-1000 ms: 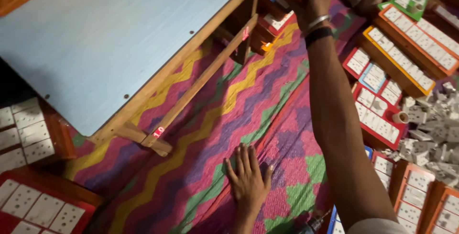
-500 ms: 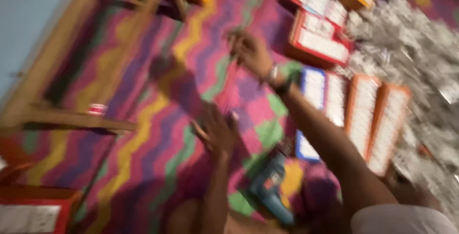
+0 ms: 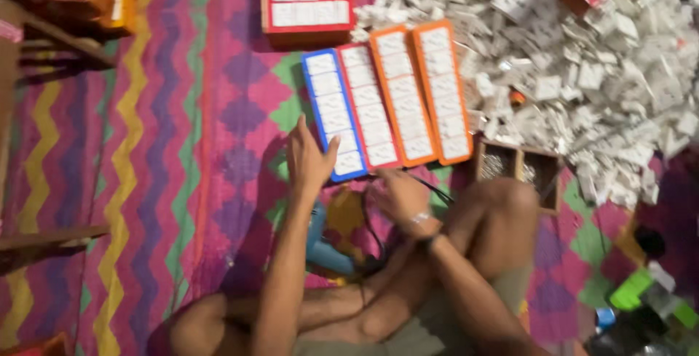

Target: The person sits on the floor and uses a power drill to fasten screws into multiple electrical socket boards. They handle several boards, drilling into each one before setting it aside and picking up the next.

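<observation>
Your left hand (image 3: 309,158) lay flat and spread on the mat, fingers wide, holding nothing, its fingertips at the near end of the blue-framed switch panel (image 3: 333,114). Your right hand (image 3: 402,194) sat loosely curled just below the red-framed panel (image 3: 370,106), on or at a black cable (image 3: 429,185); too blurred to tell whether it gripped anything.

Change since a second ago: your right arm was stretched far out toward the boxes by the wooden table, and half a second ago it was swinging back. Now both hands were down close to your legs and the view had turned from the table to the row of panels. My read: you'd finished the far reach and were back at the panels.

Row, left to right: blue, red, then two orange-framed panels (image 3: 421,94), side by side and touching. Beyond them a red tray of white plates (image 3: 306,3).

Around: big heap of loose white switch parts (image 3: 582,57) to the right, a wooden compartment box (image 3: 518,169) by your knee, a blue power tool (image 3: 324,247) between your legs. The cable ran across the spot by your right hand and could snag.
</observation>
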